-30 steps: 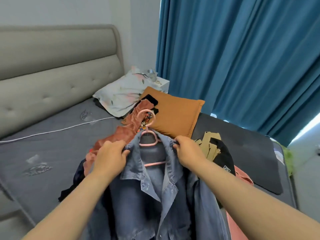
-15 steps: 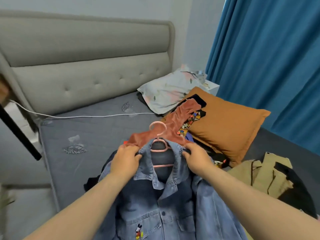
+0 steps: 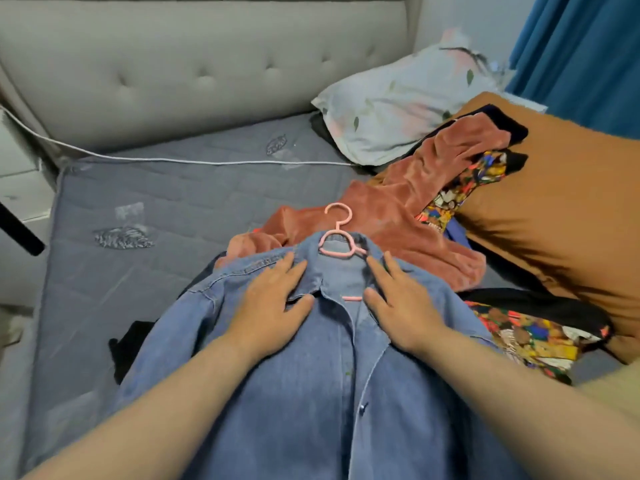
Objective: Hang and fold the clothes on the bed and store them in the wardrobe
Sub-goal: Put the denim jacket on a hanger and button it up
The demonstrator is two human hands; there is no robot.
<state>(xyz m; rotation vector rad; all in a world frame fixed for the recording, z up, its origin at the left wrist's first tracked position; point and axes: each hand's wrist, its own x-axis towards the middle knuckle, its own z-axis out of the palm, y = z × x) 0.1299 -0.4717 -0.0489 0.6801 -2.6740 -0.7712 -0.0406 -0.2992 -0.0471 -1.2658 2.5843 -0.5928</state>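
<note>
A blue denim shirt (image 3: 311, 393) lies front-up on the grey bed (image 3: 156, 216), threaded on a pink plastic hanger (image 3: 337, 233) whose hook sticks out above the collar. My left hand (image 3: 273, 299) rests flat on the left chest of the shirt, fingers spread, thumb by the collar. My right hand (image 3: 398, 303) lies flat on the right chest, fingers pointing toward the hanger. Neither hand grips anything. Beyond the collar lies a crumpled rust-pink velvet garment (image 3: 398, 216), and a bright patterned garment (image 3: 526, 334) lies to the right.
An orange pillow (image 3: 561, 216) and a pale floral pillow (image 3: 398, 105) sit at the head of the bed by the padded grey headboard (image 3: 173, 64). A white cable (image 3: 173, 160) crosses the mattress. Blue curtains (image 3: 581, 46) hang at right. Black clothing (image 3: 128, 348) pokes from under the shirt.
The shirt has gone from being held up by the collar to lying on the bed. Both hands let go of the collar and now lie flat on the chest. The view dropped and turned left.
</note>
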